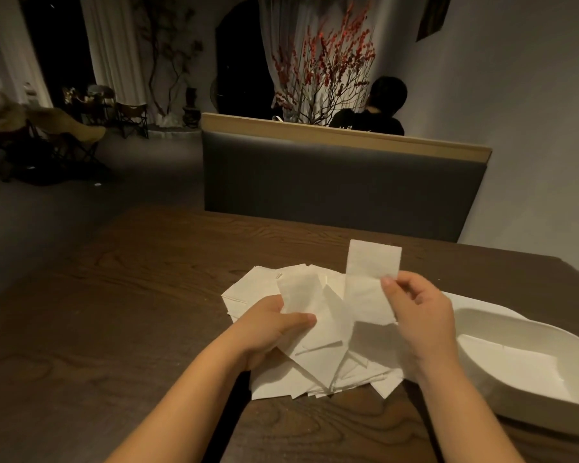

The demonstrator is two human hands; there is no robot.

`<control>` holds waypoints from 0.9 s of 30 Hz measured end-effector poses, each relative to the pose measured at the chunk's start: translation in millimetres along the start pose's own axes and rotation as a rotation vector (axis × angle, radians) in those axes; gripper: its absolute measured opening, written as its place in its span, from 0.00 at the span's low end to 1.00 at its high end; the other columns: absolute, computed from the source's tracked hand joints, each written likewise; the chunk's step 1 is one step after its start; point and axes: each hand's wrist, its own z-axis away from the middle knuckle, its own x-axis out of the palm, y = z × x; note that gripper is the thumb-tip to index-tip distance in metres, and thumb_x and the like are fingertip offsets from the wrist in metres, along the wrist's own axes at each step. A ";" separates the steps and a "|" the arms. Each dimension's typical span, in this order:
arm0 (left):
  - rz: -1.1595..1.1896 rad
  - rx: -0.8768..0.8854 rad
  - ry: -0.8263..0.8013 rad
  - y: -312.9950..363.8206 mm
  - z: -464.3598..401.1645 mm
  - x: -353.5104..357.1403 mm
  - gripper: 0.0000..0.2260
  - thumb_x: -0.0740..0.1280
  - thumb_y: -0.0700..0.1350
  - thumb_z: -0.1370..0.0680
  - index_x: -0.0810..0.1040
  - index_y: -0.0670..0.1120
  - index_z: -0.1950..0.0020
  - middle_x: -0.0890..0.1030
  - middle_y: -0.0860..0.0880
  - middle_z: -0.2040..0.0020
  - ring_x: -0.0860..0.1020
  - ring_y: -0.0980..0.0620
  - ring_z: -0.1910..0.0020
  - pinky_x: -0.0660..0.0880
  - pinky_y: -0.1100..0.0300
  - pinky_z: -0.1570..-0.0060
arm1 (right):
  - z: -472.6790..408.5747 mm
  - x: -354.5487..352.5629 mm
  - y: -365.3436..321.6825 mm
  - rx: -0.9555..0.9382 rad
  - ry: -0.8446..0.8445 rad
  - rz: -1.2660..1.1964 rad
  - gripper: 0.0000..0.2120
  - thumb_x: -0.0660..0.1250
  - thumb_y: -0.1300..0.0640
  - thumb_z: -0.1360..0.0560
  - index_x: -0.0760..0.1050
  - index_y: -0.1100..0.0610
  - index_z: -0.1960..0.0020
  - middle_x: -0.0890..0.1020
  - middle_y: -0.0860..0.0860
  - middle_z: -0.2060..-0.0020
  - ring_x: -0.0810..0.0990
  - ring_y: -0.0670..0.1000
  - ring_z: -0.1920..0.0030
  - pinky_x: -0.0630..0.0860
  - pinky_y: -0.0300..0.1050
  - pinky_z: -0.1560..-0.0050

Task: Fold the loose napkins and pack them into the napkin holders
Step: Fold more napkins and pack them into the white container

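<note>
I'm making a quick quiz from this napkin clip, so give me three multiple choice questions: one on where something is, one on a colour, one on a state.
1. Where is the white tray? A. right of the napkin pile B. left of it C. on the bench
2. What colour is the table? A. white B. dark brown C. green
3. What is the right hand doing? A. resting flat B. pinching a folded napkin C. hanging empty

A: the tray sits on the table's right side. B: dark wood grain shows. B: its grip holds the napkin upright.
</note>
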 end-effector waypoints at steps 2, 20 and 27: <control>0.036 -0.005 0.028 0.1 -0.6 3.4 0.07 0.68 0.41 0.20 0.83 0.41 0.44 0.86 0.41 0.49 0.85 0.44 0.52 0.80 0.49 0.47 | 0.5 0.2 -6.9 0.089 -0.068 -0.104 0.04 0.68 0.57 0.22 0.81 0.53 0.54 0.81 0.46 0.67 0.76 0.48 0.63 0.75 0.41 0.61; 0.060 0.015 -0.110 -0.6 1.4 -3.7 0.12 0.66 0.41 0.20 0.80 0.41 0.37 0.85 0.41 0.44 0.83 0.41 0.43 0.77 0.44 0.39 | -9.0 3.0 9.1 0.015 -0.600 0.570 0.09 0.66 0.57 0.21 0.78 0.46 0.44 0.81 0.42 0.51 0.78 0.42 0.49 0.76 0.40 0.46; 0.165 0.038 0.079 4.1 3.3 -0.1 0.10 0.59 0.36 0.17 0.80 0.41 0.43 0.87 0.42 0.52 0.85 0.44 0.53 0.80 0.49 0.50 | -12.1 -7.9 0.9 0.080 -0.200 0.331 0.06 0.65 0.57 0.21 0.78 0.53 0.56 0.82 0.51 0.59 0.81 0.54 0.56 0.77 0.47 0.60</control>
